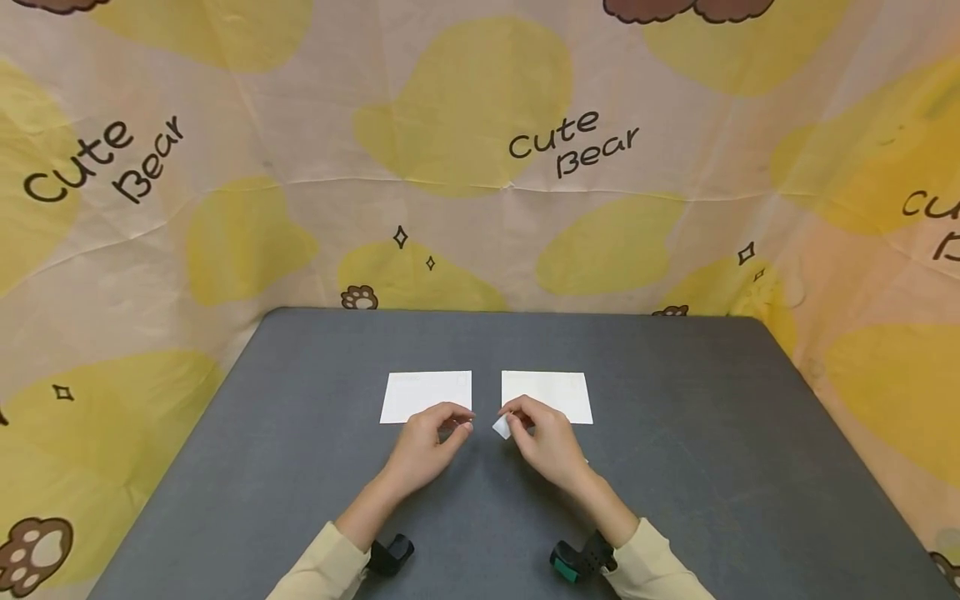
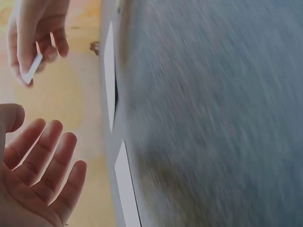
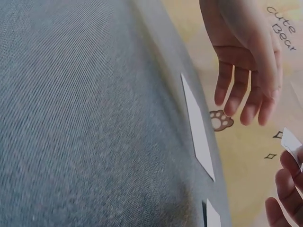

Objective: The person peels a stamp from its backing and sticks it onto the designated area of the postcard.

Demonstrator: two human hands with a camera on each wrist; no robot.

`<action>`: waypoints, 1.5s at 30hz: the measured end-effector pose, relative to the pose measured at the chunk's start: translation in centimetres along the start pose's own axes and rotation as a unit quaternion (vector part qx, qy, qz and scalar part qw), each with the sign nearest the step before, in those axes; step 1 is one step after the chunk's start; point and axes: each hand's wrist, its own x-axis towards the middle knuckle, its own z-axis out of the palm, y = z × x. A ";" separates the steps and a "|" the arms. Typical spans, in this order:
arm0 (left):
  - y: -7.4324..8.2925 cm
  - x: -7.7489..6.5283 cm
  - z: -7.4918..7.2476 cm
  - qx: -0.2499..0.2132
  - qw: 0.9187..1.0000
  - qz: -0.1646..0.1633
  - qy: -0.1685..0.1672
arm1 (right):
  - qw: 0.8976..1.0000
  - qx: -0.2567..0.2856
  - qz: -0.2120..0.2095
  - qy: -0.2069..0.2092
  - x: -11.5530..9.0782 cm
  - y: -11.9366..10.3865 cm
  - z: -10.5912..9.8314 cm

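Note:
Between thumb and fingers, my right hand point(image 1: 551, 446) pinches a small white piece point(image 1: 502, 427) that looks like folded paper. In the right wrist view the piece point(image 3: 290, 142) shows a pointed corner and flat faces. My left hand point(image 1: 426, 446) is held across from it, holding nothing, with its fingers point(image 2: 61, 161) loosely bent and spread apart in the left wrist view. Two white paper rectangles lie on the table: the left sheet point(image 1: 423, 393) just beyond the left hand, the right sheet point(image 1: 558, 393) partly covered by the right hand.
The dark grey table point(image 1: 697, 467) has rounded far corners. Behind it hangs a yellow and pink cloth point(image 1: 465, 108) printed with "Cute Bear". Black wrist devices sit on the left wrist point(image 1: 392, 555) and the right wrist point(image 1: 581, 562), below cream sleeves.

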 end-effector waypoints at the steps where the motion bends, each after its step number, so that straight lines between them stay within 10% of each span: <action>1: 0.2 0.0 0.1 -0.009 1.000 0.001 0.003 | 1.000 0.004 0.003 0.003 0.0 -0.1 -0.1; 26: 2.7 0.4 1.9 -0.109 0.992 -0.067 0.023 | 0.991 0.091 0.101 -0.008 0.0 -1.4 0.1; 35: 6.1 0.8 0.5 -0.110 0.991 -0.070 0.020 | 0.992 0.085 0.087 0.021 -0.1 -1.2 -0.1; 45: 3.0 1.0 2.8 -0.115 0.990 -0.083 0.027 | 0.994 0.078 0.075 0.025 -0.2 -1.0 -0.3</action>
